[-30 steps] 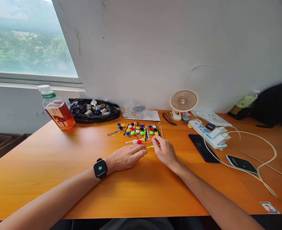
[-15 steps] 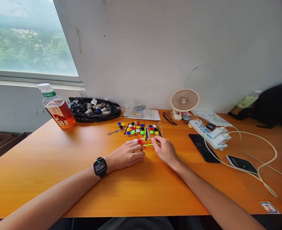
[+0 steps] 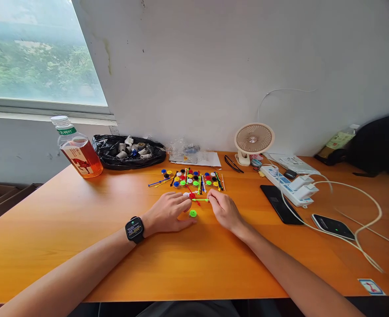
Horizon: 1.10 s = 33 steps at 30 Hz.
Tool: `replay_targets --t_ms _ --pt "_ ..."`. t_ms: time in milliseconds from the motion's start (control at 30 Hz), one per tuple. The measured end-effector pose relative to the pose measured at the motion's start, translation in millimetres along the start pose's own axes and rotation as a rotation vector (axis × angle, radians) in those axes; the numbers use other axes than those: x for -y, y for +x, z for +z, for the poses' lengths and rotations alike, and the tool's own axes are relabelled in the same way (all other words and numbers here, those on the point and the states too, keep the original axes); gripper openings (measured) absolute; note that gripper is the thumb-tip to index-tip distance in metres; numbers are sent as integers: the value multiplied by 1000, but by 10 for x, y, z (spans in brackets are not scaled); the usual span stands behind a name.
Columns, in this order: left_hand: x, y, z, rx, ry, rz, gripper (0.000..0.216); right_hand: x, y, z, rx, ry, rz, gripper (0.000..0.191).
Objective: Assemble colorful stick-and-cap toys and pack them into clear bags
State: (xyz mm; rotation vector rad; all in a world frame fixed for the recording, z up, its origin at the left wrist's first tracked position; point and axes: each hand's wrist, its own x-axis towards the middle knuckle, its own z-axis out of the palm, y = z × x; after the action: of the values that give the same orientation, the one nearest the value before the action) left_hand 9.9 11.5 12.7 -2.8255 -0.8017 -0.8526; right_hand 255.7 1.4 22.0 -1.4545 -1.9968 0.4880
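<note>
My right hand (image 3: 225, 209) is closed in a pinch at one end of a thin green arrow (image 3: 200, 200), which points left over the table. Below that arrow, a round green base (image 3: 193, 213) sits between the thumb and fingers of my left hand (image 3: 168, 211). This hand lies open on the tabletop, its fingers apart and the thumb stretched toward the base. Just beyond its fingertips are a red spinner (image 3: 192, 195) and a white piece partly hidden by the fingers. Behind them, several coloured discs (image 3: 190, 181) stand in rows with arrows laid among them.
A tea bottle (image 3: 82, 156) and a black plastic bag (image 3: 128, 154) stand at the back left. A small fan (image 3: 254, 138) is near the wall. At the right lie a power strip (image 3: 287, 187), a black phone (image 3: 278, 204) and loose white cables (image 3: 376, 211).
My left hand has shifted slightly left with its thumb spread, uncovering the green base. The green arrow, held by my right hand, has moved a little to the left.
</note>
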Motion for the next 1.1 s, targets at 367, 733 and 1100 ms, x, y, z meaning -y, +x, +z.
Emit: replay_targets --t_ms 367,733,1100 --pt "-18 -11 17 87 -133 -92 30 70 -86 83 215 200 -228 16" --pt "-1 -13 38 143 -196 -76 18 55 -92 109 271 207 -197 9" --pt "-2 -2 64 138 -232 -76 16 94 -81 91 287 152 -202 7"
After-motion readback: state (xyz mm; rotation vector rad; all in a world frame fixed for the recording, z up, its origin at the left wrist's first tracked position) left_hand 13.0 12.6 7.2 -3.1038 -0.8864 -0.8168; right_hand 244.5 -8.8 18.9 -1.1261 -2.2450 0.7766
